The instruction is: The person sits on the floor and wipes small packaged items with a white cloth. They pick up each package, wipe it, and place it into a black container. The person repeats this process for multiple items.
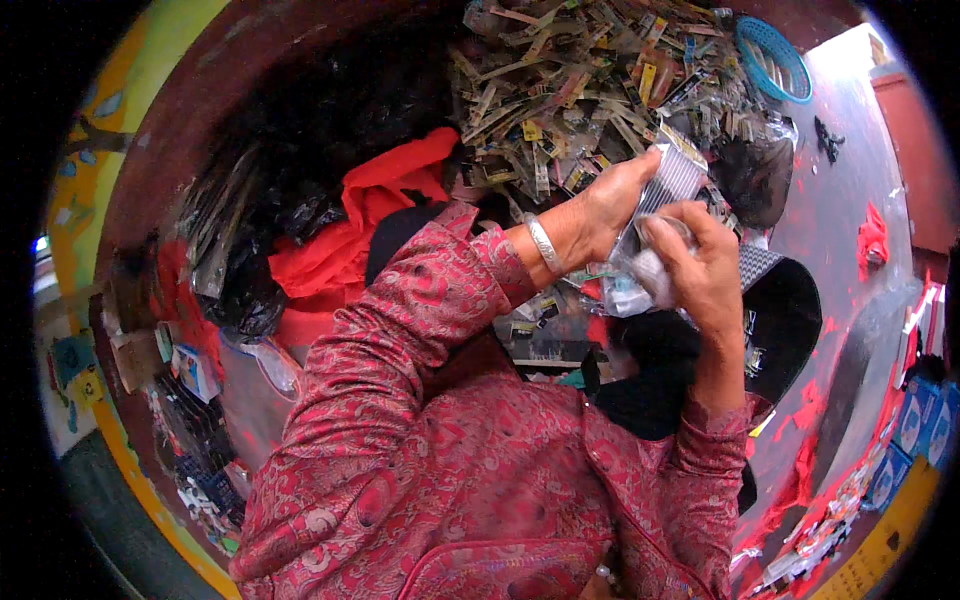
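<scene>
My left hand (pixel 605 203), with a silver bracelet at its wrist, grips a grey-and-white striped strip (pixel 679 172) that looks wrapped in clear plastic. The thumb lies along the strip's upper part. My right hand (pixel 712 268) is closed at the strip's lower end, its fingers curled around a soft whitish wad (pixel 652 277). Whether that wad is cloth or crumpled plastic cannot be made out, and it is slightly blurred. Below the hands sits a small clear plastic bag (pixel 627 298), partly covered by them.
Beyond my hands lies a big heap of small packaged strips (pixel 560 90). A blue plastic basket (pixel 752 50) stands at its far right. Red cloth (pixel 400 185) and black plastic bags (pixel 265 250) lie to the left. Blue boxes (pixel 915 430) are stacked at the right edge.
</scene>
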A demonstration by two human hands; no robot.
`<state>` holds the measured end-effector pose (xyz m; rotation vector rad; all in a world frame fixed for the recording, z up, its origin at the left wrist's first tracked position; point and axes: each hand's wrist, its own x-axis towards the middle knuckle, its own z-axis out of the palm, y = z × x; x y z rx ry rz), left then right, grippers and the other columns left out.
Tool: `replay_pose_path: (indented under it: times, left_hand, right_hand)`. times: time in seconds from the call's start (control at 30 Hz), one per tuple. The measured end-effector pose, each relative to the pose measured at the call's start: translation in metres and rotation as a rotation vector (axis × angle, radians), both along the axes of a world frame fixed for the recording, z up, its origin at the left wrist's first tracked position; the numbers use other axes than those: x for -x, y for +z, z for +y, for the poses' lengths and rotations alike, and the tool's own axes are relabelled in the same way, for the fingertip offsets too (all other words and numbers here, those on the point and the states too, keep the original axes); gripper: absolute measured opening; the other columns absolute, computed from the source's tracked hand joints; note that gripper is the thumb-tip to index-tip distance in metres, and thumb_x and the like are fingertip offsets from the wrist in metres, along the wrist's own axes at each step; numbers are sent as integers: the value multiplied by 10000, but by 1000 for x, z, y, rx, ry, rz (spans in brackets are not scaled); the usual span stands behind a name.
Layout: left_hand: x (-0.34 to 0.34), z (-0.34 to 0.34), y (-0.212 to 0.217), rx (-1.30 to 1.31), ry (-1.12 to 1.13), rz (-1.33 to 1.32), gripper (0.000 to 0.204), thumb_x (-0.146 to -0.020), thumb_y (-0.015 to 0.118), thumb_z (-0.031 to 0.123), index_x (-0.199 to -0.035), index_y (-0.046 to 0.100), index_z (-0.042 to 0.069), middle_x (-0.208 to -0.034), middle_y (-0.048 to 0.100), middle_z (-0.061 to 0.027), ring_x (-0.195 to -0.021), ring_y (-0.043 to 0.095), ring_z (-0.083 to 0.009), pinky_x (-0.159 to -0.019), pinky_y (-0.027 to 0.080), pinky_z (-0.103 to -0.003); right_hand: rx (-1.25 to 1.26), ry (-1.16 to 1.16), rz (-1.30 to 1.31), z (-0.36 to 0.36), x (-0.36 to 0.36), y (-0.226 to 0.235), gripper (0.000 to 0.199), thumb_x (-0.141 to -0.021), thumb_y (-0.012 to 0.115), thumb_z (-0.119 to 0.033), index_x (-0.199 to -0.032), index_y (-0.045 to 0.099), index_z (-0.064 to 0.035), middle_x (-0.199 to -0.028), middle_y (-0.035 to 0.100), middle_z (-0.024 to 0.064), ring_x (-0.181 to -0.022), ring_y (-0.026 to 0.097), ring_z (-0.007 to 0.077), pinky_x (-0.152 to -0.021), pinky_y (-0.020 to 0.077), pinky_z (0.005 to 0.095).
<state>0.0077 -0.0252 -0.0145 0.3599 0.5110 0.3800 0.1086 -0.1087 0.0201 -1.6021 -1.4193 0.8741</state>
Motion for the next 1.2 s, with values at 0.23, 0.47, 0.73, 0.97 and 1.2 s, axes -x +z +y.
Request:
replay_pose_path:
  times: [0.23,0.47,0.73,0.97,1.2]
  left_hand:
    - [-1,11,-2,-39,-10,-236,531,-942,221,405,-1289,339,20,-1193,505,-158,-986,573,-269,-777,512,-361]
    - [11,9,4,-213,-121,-175,531,-934,275,420,-1223,406,-5,-1145,546,-146,-939,599,-274,-769,509,-339]
    - [22,19,-2,-1684,-132,352,274,-780,519,221,-1011,580,86,-931,611,-132,-846,582,-277,-743,457,-358]
    - [22,11,22,-618,-252,405,332,-872,482,290,-1022,573,8,-918,607,-63,-824,571,-153,-764,444,-291]
    - [18,10,26,-982,-226,713,425,-838,582,239,-1166,476,-9,-1065,531,-85,-926,532,-175,-772,454,-290]
  right_hand:
    - [9,-529,854,-2,-59,3,228,-846,536,-222,-735,559,-24,-695,570,60,-605,550,159,-562,447,275]
    - [155,-346,993,-3,-55,-3,215,-793,574,-125,-948,511,10,-719,541,80,-677,594,236,-679,504,370]
    - [327,-135,729,-4,-43,7,385,-793,595,-210,-1078,526,39,-789,571,48,-682,576,142,-680,489,282]
    - [175,-260,695,5,-44,-9,237,-746,684,-231,-735,636,1,-672,596,53,-589,535,118,-526,431,276]
    - [-120,-575,604,12,-59,-28,216,-728,669,-134,-715,624,77,-640,600,102,-551,552,152,-497,445,321]
